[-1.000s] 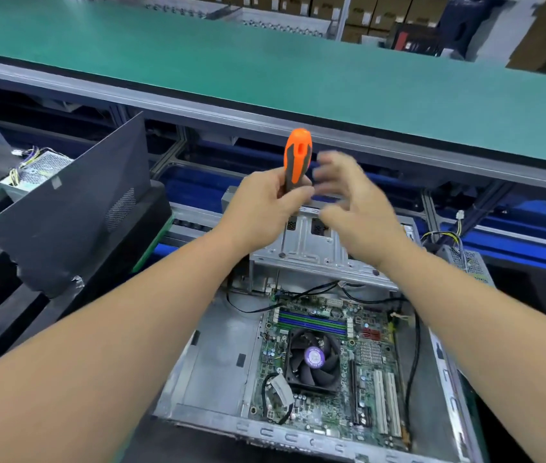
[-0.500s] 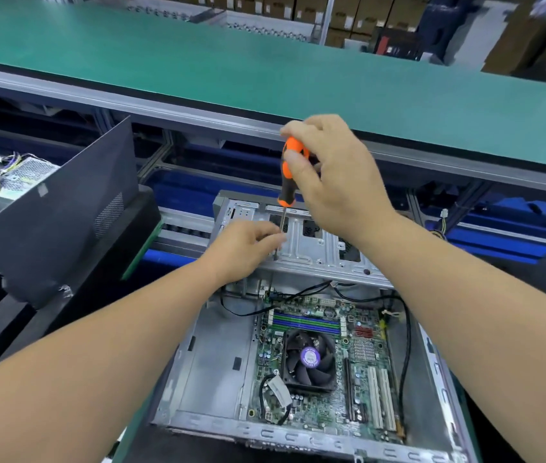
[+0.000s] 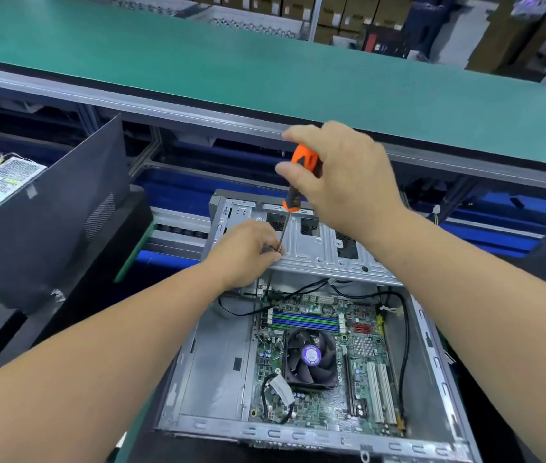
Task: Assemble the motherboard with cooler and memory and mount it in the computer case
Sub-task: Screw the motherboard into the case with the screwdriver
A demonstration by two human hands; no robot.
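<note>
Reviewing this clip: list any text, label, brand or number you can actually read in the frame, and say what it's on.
No text can be read.
Purple sticker on the cooler fan: print too small and blurred.
Motherboard: markings too small.
White tag on the cable by the fan: nothing readable on it.
Screwdriver handle: no visible lettering.
Cardboard boxes in the background: too blurred.
</note>
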